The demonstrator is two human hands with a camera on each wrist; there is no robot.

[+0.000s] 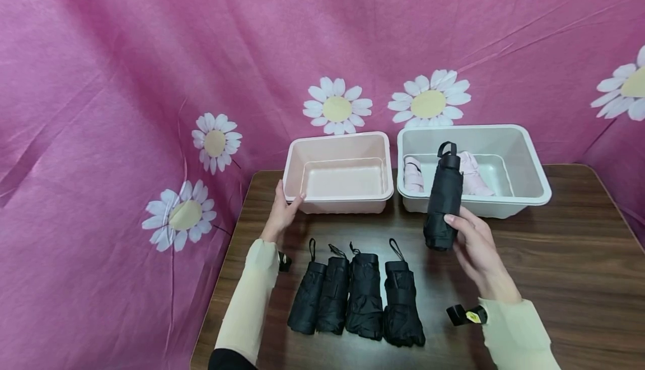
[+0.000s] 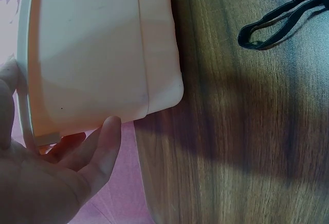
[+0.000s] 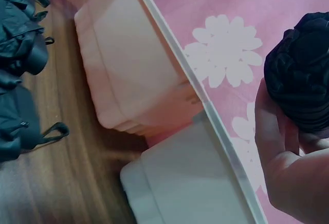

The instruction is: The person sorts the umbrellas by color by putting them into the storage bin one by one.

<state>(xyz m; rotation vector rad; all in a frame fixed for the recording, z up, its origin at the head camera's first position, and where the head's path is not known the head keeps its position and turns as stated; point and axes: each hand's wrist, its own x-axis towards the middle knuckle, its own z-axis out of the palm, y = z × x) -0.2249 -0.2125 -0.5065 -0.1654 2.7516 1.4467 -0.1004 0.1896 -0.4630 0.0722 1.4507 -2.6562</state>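
My right hand (image 1: 476,241) grips a folded black umbrella (image 1: 444,202), wrist loop at the top, in front of the white bin (image 1: 509,209). In the right wrist view the bunched end of this umbrella (image 3: 303,75) shows above the fingers. Two folded pink umbrellas lie inside the white bin, one at the left (image 1: 413,175) and one partly behind the black one. My left hand (image 1: 283,213) holds the front left corner of a pale pink bin (image 1: 342,206), thumb at the rim and fingers against the side. That bin has nothing inside.
Several folded black umbrellas (image 1: 365,297) lie in a row on the wooden table (image 1: 569,258), loops toward the bins. The two bins stand side by side at the back edge, against a pink cloth (image 1: 282,51) with daisies.
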